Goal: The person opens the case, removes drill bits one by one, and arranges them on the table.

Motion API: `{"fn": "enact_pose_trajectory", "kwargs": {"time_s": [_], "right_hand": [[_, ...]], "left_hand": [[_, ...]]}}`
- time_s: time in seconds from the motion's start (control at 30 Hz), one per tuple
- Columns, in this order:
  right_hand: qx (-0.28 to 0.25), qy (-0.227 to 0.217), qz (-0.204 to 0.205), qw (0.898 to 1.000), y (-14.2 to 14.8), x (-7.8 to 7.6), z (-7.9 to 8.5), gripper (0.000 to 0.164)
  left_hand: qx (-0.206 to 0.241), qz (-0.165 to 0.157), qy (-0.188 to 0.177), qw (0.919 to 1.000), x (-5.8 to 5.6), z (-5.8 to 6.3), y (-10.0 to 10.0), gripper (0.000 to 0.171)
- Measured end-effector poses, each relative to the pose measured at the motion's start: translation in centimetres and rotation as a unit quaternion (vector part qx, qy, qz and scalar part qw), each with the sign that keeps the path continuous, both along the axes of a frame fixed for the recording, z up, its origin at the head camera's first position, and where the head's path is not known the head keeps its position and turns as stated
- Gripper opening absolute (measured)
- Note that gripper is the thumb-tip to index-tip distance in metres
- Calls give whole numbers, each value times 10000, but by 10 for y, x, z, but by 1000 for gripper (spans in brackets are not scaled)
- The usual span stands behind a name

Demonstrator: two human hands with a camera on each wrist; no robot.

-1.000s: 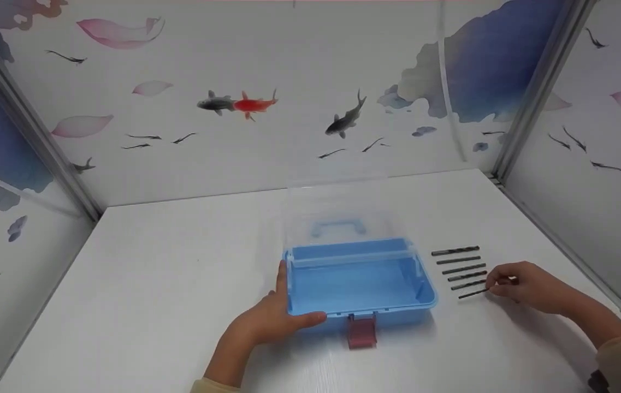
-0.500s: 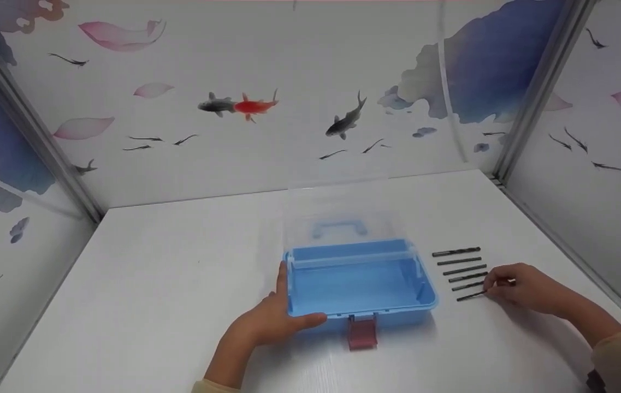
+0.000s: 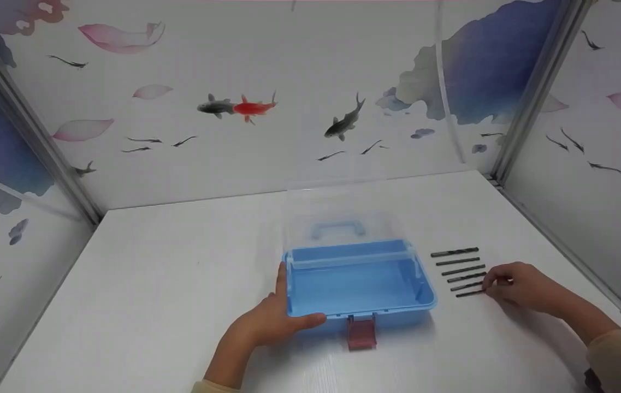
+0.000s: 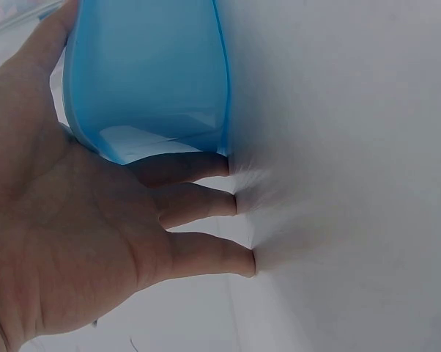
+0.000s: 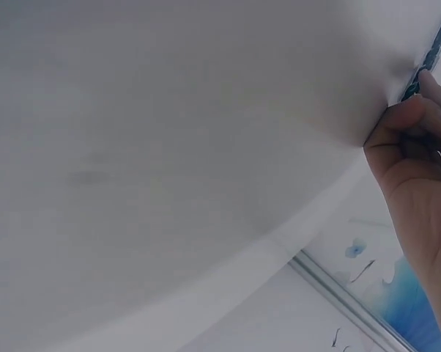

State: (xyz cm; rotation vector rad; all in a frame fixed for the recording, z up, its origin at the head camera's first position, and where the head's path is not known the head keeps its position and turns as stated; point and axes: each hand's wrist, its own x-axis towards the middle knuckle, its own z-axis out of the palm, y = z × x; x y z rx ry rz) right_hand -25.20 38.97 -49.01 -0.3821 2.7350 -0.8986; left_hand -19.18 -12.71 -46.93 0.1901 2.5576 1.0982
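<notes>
A blue plastic toolbox (image 3: pixel 354 284) stands on the table, its clear lid (image 3: pixel 337 213) tipped back. My left hand (image 3: pixel 266 322) rests against the box's front left corner, thumb along the front rim. In the left wrist view, straight fingers (image 4: pixel 206 253) reach down to the tabletop beside the blue wall. To the right of the box, several dark drill bits (image 3: pixel 455 252) lie in a slanting row. My right hand (image 3: pixel 526 286) pinches the right end of the nearest drill bit (image 3: pixel 468 293) between thumb and fingertips; that end is hidden.
A reddish latch (image 3: pixel 362 334) hangs from the box's front. The lid carries a blue handle (image 3: pixel 338 228). White panels (image 3: pixel 266 164) painted with fish and petals enclose the white table (image 3: pixel 152 284) at the back and both sides.
My right hand has shifted slightly left, turning the nearest drill bit more level with the row. My left hand and the toolbox have stayed in place.
</notes>
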Motion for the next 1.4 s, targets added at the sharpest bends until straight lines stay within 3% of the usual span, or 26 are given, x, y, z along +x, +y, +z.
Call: {"fn": "enact_pose_trajectory", "kwargs": {"time_s": [0.7,1.0,1.4], "right_hand": [[347,561,172,9977,-3,-1,0,7],[214,404,1,9990,0,0,1,6],[97,234,117,9996,-3,-3,5,11]], "left_hand": [[61,-62,4,10000,-4,3,0,143],[-32,-42,69,10000,-2,3,1,142],[35,-68,95,9999,-4,1,0,143]]}}
